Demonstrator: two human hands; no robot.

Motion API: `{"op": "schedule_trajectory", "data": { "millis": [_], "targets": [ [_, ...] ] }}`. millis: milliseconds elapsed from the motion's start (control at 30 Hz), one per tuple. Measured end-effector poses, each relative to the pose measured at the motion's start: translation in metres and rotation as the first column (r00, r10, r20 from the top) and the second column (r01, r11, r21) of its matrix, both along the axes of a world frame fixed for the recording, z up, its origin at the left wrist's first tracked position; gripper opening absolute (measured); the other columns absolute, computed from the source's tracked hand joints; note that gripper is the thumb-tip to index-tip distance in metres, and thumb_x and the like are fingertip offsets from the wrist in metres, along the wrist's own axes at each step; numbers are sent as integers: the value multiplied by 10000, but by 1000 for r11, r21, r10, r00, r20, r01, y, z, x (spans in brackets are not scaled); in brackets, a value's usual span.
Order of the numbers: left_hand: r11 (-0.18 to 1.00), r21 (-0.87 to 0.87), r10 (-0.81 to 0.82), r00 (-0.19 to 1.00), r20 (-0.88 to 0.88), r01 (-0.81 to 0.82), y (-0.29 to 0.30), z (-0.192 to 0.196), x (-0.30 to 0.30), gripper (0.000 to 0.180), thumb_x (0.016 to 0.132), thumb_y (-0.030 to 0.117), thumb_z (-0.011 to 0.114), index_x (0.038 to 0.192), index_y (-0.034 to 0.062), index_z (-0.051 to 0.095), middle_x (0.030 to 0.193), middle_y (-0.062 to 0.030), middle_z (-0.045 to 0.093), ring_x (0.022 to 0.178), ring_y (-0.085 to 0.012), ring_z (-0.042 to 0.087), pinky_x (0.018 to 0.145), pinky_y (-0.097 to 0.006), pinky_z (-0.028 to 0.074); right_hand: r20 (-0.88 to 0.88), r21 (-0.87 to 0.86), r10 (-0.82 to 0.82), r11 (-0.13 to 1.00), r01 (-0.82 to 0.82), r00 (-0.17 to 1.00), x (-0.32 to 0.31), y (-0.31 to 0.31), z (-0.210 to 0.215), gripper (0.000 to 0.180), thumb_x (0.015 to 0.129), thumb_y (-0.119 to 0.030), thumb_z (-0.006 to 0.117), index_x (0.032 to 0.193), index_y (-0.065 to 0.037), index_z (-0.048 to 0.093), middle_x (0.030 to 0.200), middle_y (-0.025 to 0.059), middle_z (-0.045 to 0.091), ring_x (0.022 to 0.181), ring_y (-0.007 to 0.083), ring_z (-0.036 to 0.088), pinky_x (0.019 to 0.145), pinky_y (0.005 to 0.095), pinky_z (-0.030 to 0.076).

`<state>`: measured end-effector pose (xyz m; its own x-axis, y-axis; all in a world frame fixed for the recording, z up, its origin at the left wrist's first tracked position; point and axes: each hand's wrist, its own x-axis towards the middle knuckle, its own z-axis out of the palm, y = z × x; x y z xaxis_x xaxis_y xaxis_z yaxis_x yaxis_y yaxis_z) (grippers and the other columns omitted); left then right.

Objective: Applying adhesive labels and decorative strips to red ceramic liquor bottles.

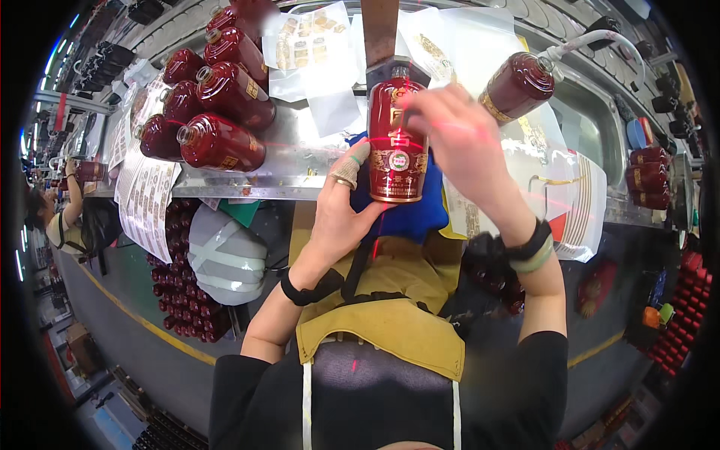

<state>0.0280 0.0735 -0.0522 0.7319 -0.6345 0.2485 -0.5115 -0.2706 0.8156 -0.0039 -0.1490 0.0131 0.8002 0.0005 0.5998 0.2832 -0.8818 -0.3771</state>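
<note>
Head view shows the right hand (469, 150) over the upper right of the bottle, fingers curled and blurred; whether they pinch anything, I cannot tell. Left hand (337, 214) spreads thumb and forefinger against the base and left side of the red bottle (398, 169), which lies between both hands, label up, over a blue cloth (421, 216).

Black sleeves (541, 379), mustard apron (397, 334)
</note>
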Motion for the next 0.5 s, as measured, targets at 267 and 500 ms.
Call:
{"op": "schedule_trajectory", "data": {
  "millis": [267, 500],
  "targets": [
    [919, -318, 14, 826, -564, -233, -31, 11, 24, 700, 920, 244, 809, 1422, -122, 487, 1317, -215, 632, 1218, -232, 638, 1014, -347, 533, 12, 235, 19, 972, -21, 1000, 0, 2, 11, 177, 920, 21, 584, 1053, -46, 680, 1004, 123, 657, 1003, 345, 615, 901, 446, 493],
    [997, -41, 13, 670, -742, -65, -67, 14, 69, 534, 902, 338, 808, 1163, -87, 618, 1053, -146, 722, 881, -172, 717, 762, -300, 583, -55, 523, 15, 852, 16, 998, -35, 23, 10, 208, 931, -173, 718, 1057, -17, 666, 922, 117, 580, 851, 257, 591, 793, 345, 479]
  ]
}}
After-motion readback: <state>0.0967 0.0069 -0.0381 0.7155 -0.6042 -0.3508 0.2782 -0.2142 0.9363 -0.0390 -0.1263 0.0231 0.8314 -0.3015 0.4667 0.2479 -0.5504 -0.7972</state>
